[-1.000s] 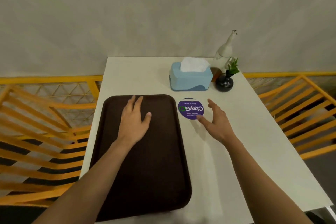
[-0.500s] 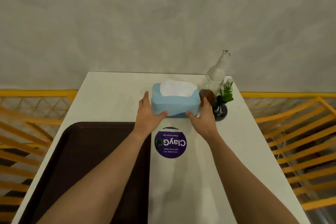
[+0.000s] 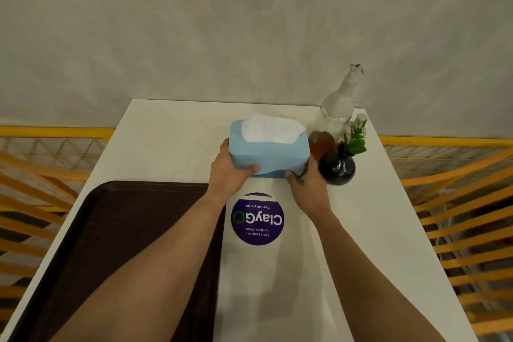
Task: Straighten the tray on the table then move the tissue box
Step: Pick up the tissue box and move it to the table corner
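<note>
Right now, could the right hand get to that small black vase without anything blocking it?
Probably yes. The right hand grips the tissue box at its right end, and the black vase stands just beside it with bare table between. It would have to release the box first.

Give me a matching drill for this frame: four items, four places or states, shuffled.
Items:
1. tissue box
2. tray
3. round purple sticker
4. black vase

Places or states:
A. flat on the table between the forearms
B. at the table's left edge, under the left forearm
C. gripped by left hand and right hand
D. just right of the box, holding a green sprig

Pairs: 1-C, 2-B, 3-A, 4-D
</note>
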Motion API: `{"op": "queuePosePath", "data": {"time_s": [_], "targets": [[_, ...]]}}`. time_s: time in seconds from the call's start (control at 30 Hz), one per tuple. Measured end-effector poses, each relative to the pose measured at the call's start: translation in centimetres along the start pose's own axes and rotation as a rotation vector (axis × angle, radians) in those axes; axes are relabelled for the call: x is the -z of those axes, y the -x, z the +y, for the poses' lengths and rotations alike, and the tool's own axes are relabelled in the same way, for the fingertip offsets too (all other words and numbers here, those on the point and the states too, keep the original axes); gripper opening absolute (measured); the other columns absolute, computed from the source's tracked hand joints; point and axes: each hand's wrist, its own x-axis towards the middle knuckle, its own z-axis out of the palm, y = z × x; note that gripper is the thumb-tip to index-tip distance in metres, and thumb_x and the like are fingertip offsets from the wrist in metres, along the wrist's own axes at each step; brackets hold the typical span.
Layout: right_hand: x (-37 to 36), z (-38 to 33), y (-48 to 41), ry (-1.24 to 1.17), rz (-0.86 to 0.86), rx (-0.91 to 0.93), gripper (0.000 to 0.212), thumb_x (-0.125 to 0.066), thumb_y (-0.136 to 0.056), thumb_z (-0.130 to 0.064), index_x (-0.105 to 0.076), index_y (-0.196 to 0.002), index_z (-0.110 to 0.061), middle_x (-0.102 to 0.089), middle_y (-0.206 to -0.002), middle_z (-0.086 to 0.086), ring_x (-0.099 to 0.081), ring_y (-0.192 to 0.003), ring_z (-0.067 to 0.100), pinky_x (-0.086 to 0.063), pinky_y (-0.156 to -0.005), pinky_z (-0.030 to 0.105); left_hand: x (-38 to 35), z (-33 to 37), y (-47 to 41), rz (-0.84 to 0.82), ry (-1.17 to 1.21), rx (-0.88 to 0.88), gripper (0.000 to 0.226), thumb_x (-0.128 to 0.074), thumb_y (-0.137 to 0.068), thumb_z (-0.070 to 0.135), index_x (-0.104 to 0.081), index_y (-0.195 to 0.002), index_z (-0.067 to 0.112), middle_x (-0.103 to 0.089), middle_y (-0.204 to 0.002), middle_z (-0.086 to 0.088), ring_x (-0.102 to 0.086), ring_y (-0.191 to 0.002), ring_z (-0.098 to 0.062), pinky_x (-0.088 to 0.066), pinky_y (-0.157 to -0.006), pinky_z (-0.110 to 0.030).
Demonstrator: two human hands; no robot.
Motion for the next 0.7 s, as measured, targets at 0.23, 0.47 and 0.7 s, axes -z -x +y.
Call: {"op": "queuePosePath", "data": {"time_s": [0.23,0.47,0.7], "targets": [[-0.7,-0.7,-0.1,0.002,-0.003,-0.046,0.055,-0.066,-0.097,-0.019,-0.039,-0.145,-0.019,-0.058,-0.137,0.003,-0.056,-0.123,0.024,-0.046,-0.096,0.031,1.0,-0.2,0.0,-0.011,0.012,-0.027,0.081,-0.086,-0.077,0.022,-0.042,-0.145,0.019,-0.060,-0.132,-0.002,-0.055,-0.111,-0.015,-0.052,-0.089,-0.024],[-3.2,-3.4,0.1,0.051,-0.019,-0.019,0.052,-0.064,-0.099,-0.027,-0.039,-0.145,-0.022,-0.060,-0.137,0.002,-0.060,-0.119,0.025,-0.051,-0.096,0.039,5.6,-0.6,-0.4,0.007,0.034,-0.061,0.079,-0.087,-0.076,0.026,-0.044,-0.143,0.024,-0.058,-0.124,0.008,-0.056,-0.110,-0.012,-0.045,-0.075,-0.007],[-8.8,-8.4,0.8,0.034,-0.038,0.013,0.053,-0.059,-0.102,-0.033,-0.036,-0.148,-0.024,-0.058,-0.140,-0.001,-0.060,-0.122,0.022,-0.047,-0.089,0.026,13.6,-1.2,-1.5,0.066,-0.015,-0.116,0.080,-0.088,-0.072,0.033,-0.047,-0.140,0.029,-0.059,-0.116,0.015,-0.058,-0.100,-0.011,-0.042,-0.064,-0.002]]}}
